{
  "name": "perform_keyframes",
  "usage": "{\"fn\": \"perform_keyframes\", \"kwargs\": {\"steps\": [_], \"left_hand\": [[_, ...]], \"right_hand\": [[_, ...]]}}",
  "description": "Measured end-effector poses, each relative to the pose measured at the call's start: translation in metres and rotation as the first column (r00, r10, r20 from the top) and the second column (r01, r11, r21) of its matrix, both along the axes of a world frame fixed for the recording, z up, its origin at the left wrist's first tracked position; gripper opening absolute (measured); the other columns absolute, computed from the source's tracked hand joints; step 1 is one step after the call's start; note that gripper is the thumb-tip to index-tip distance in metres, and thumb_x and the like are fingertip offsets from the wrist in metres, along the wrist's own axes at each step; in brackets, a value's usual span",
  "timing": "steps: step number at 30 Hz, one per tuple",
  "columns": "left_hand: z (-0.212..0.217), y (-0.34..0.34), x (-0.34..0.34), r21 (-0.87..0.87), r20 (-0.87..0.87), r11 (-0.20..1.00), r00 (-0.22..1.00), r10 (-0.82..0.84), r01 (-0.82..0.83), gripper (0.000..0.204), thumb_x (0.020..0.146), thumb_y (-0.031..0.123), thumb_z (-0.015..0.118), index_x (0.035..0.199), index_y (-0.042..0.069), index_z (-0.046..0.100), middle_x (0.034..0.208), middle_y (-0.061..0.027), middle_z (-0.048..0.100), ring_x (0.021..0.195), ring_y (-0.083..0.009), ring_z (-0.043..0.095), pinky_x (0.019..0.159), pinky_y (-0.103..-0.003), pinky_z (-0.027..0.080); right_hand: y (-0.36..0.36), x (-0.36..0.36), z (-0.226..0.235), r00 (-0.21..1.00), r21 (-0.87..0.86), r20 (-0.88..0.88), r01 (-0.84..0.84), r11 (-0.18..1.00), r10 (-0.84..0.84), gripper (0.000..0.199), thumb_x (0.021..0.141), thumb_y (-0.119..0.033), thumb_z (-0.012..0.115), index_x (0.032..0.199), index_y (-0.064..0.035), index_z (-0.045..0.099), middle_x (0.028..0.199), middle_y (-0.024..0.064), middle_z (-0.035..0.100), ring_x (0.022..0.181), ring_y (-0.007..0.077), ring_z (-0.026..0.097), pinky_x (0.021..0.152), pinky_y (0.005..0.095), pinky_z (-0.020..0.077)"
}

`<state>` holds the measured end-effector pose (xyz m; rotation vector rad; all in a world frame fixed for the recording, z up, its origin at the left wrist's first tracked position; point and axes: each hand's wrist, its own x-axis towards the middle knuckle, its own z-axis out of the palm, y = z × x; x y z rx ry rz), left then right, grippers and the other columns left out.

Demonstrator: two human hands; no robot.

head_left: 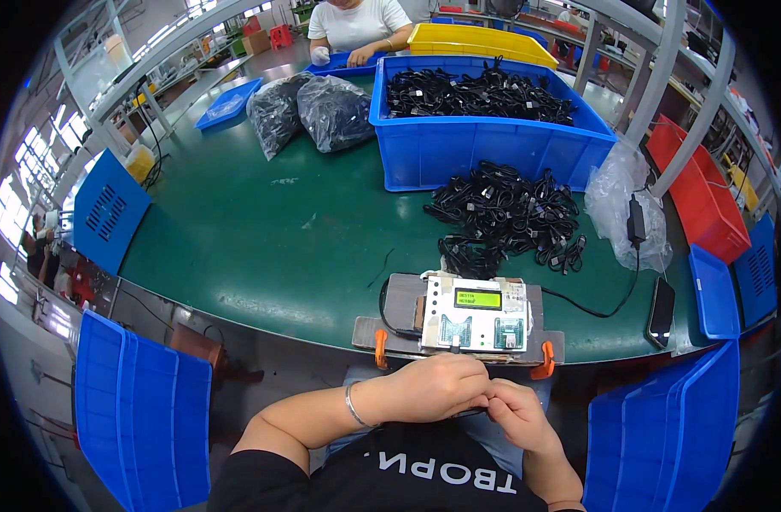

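Observation:
My left hand (435,388), with a metal bangle on its wrist, is closed just in front of the tester. My right hand (518,413) meets it with bent fingers. Pinched between them is a black cable (469,413), mostly hidden by the fingers. Above my left knuckles a dark plug (455,346) sits at the left green board of the white tester box (440,297), whose small yellow-green screen is lit. The box rests on a grey board (369,334) held at the table edge by orange clamps (543,360).
Beyond the tester lies a heap of black cables (505,209), then a blue crate (493,154) full of them. A phone (661,313) lies at right. Blue bins (143,410) flank me. Bagged cables (335,113) stand at the far left, near a person in white (356,30).

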<state>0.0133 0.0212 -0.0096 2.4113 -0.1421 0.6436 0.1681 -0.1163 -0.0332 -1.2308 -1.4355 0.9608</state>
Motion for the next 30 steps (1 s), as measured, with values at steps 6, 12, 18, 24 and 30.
{"fn": "perform_keyframes", "kwargs": {"steps": [6, 12, 18, 24, 30], "left_hand": [[-0.001, -0.010, 0.003, -0.074, -0.069, 0.989, 0.990, 0.120, -0.125, 0.012, 0.083, 0.015, 0.063, 0.085, 0.004, 0.059, 0.076, -0.0105, 0.060, 0.071, -0.0279, 0.061, 0.065, -0.037, 0.049], [0.009, -0.005, 0.001, 0.028, -0.100, 0.973, 0.968, 0.231, -0.230, 0.010, 0.080, 0.009, 0.062, 0.087, 0.003, 0.059, 0.076, -0.0109, 0.062, 0.069, -0.0282, 0.062, 0.062, -0.036, 0.050], [0.023, -0.008, -0.008, -0.145, -0.305, 0.931, 0.911, 0.279, -0.334, 0.021, 0.076, 0.012, 0.070, 0.095, 0.005, 0.063, 0.075, -0.0077, 0.064, 0.066, -0.0243, 0.063, 0.058, -0.033, 0.050], [0.022, -0.009, -0.015, -0.240, -0.306, 0.932, 0.932, 0.194, -0.273, 0.020, 0.075, 0.017, 0.071, 0.088, 0.005, 0.064, 0.071, -0.0053, 0.063, 0.058, -0.0198, 0.059, 0.052, -0.029, 0.047], [0.022, -0.010, -0.016, -0.273, -0.306, 0.924, 0.935, 0.182, -0.269, 0.020, 0.075, 0.019, 0.072, 0.087, 0.005, 0.065, 0.069, -0.0040, 0.062, 0.052, -0.0169, 0.054, 0.048, -0.028, 0.044]], "right_hand": [[-0.005, -0.007, 0.010, 0.955, 0.015, 0.242, 0.173, 0.985, -0.172, 0.010, 0.083, -0.006, 0.058, 0.088, 0.0004, 0.063, 0.076, 0.0123, 0.061, 0.065, 0.0229, 0.060, 0.058, 0.0294, 0.0450], [0.014, -0.004, 0.009, 0.959, -0.037, 0.234, 0.176, 0.984, -0.162, 0.012, 0.083, -0.009, 0.061, 0.079, 0.0019, 0.061, 0.068, 0.0143, 0.058, 0.061, 0.0241, 0.060, 0.055, 0.0315, 0.0446], [0.016, -0.010, -0.020, 0.727, -0.431, -0.481, 0.290, 0.854, -0.490, 0.030, 0.094, -0.024, 0.052, 0.080, -0.0006, 0.063, 0.071, 0.0035, 0.060, 0.060, 0.0085, 0.055, 0.053, 0.0209, 0.0439], [0.016, -0.006, -0.022, 0.659, -0.439, -0.537, 0.314, 0.842, -0.526, 0.029, 0.094, -0.025, 0.053, 0.083, 0.0001, 0.064, 0.072, 0.0054, 0.062, 0.057, 0.0081, 0.054, 0.046, 0.0197, 0.0414], [0.023, -0.007, -0.011, 0.581, -0.491, -0.577, 0.314, 0.812, -0.574, 0.030, 0.094, -0.026, 0.054, 0.081, 0.0003, 0.064, 0.070, 0.0067, 0.063, 0.045, 0.0091, 0.050, 0.039, 0.0194, 0.0376]]}}
